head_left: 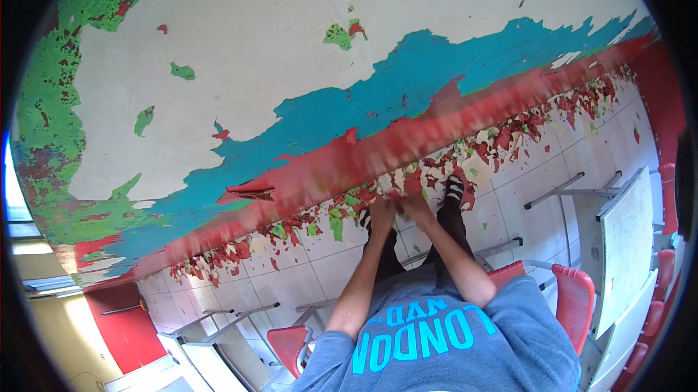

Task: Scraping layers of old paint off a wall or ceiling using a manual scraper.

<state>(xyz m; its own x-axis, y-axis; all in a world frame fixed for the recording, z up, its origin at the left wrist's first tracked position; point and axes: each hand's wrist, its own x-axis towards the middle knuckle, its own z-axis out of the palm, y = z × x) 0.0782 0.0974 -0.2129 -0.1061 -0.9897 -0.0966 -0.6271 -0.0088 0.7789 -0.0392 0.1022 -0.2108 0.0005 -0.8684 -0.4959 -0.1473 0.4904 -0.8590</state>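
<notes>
I'm seeing hands close together, can't tell grip | paint flakes are lying along floor edge by wall

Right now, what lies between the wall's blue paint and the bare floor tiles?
In the head view, mostly red paint, then scattered flakes along the wall's foot.

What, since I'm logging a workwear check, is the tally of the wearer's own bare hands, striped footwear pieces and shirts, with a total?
Left hand plus right hand: 2
Striped footwear: 2
Blue-grey shirt: 1
Total: 5
</notes>
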